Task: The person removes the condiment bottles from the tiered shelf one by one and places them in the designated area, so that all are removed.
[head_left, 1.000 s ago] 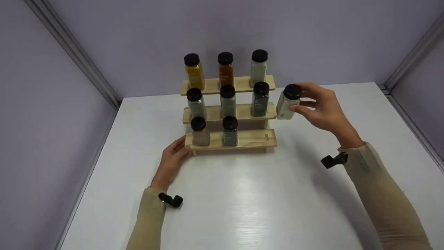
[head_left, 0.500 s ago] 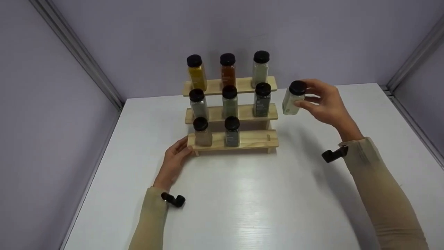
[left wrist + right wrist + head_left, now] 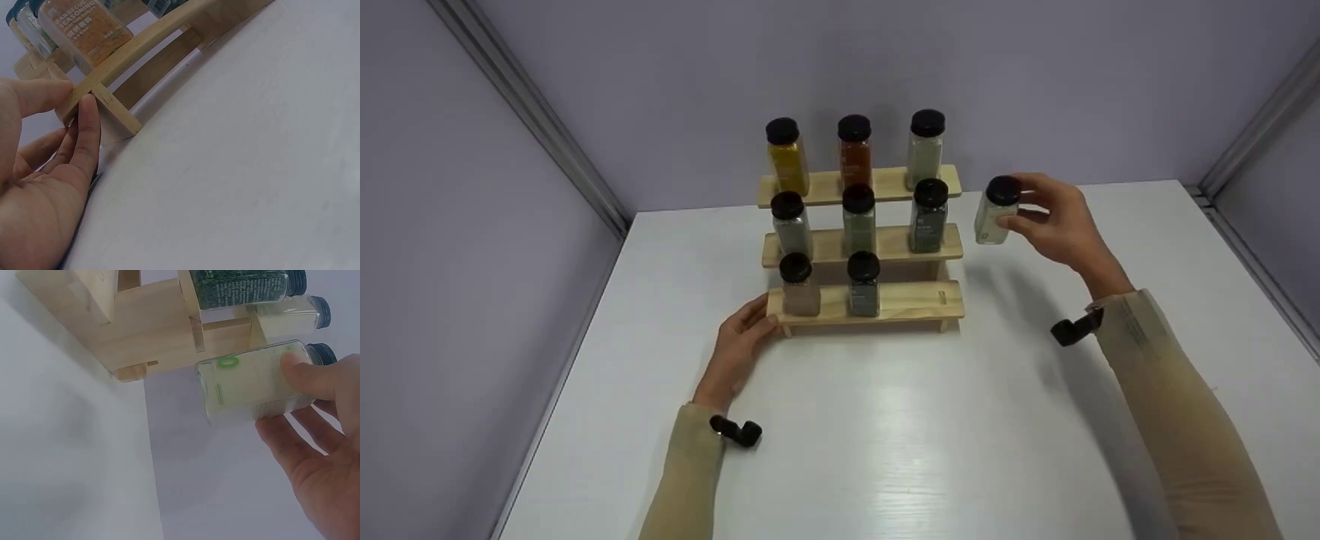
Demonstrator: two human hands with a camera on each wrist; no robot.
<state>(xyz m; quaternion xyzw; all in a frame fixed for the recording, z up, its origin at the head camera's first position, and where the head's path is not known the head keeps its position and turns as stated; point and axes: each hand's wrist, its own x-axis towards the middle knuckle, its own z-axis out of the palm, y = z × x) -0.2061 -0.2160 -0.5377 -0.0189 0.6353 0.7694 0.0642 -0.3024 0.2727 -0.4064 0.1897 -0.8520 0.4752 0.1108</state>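
A black-capped spice jar with pale contents is pinched between the thumb and fingers of my right hand, held in the air to the right of a three-tier wooden spice rack. In the right wrist view this jar shows green marks on its glass. My left hand grips the left end of the rack's lowest shelf, thumb on top and fingers beneath, as the left wrist view shows. Above that thumb stands a barbecue seasoning jar. The lowest shelf bears two jars on its left and middle.
The top shelf holds a yellow jar, an orange-red jar and a pale jar. Three more stand on the middle shelf, including a dark green jar. Walls enclose the white table behind and at the sides.
My right hand has drawn the pale jar rightward and slightly up, away from the rack's side. My left hand keeps its grip on the lowest shelf. The head view has shifted slightly.
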